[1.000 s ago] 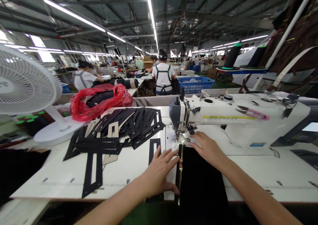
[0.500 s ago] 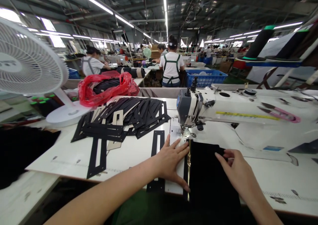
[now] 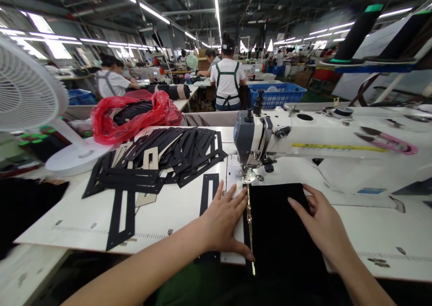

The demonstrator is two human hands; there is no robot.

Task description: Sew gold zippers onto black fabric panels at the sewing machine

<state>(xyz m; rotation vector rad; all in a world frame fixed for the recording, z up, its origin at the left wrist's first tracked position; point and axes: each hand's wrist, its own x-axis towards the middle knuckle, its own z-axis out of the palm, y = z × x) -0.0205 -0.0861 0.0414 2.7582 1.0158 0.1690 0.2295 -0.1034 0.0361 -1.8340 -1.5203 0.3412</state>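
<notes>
A black fabric piece (image 3: 276, 225) lies on the white sewing machine bed, with a gold-toothed zipper (image 3: 249, 220) running along its left side. My left hand (image 3: 224, 220) rests flat with fingers spread, its fingertips and thumb against the zipper's left edge. At the fabric's upper right edge, my right hand (image 3: 322, 222) grips the cloth, thumb on top and the other fingers around the side. The zipper's far end meets the presser foot (image 3: 248, 175) of the sewing machine (image 3: 259, 139). Whether the needle is down is too small to tell.
Left of the machine lie black slotted strips (image 3: 178, 155) in a pile. Behind them sit a red plastic bag (image 3: 135, 121) and a white fan (image 3: 30, 85). Pink-handled thread snips (image 3: 388, 141) rest on the machine arm. People work beyond a blue basket (image 3: 278, 96).
My right hand has taken the fabric's upper right corner, which now lies flatter and straighter. My left hand stays spread by the zipper. The whole view has shifted slightly.
</notes>
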